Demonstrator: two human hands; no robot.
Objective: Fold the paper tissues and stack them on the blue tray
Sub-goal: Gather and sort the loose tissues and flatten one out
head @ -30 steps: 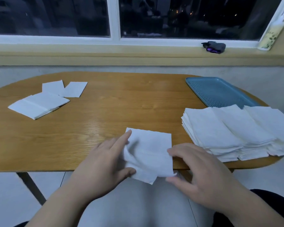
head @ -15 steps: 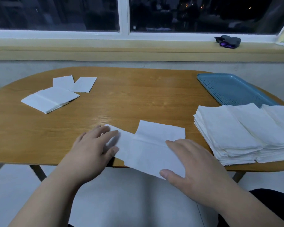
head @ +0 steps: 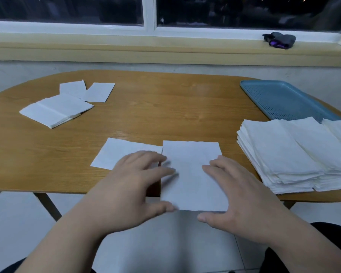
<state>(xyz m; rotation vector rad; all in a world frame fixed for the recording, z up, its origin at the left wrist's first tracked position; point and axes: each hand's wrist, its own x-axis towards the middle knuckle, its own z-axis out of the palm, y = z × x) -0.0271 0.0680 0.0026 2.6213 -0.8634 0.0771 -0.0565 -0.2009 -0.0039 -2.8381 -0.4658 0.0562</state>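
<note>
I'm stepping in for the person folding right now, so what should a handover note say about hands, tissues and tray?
Left hand: open, flat on the spread tissue. Right hand: open, flat on it too.
The tissue lies at the near edge of the table, partly overhanging. A large pile sits at the right, in front of the blue tray. A few folded tissues lie far left.
Done: a few look folded; none shows on the tray.
Left: fold this tissue and the pile, then stack everything on the tray.
</note>
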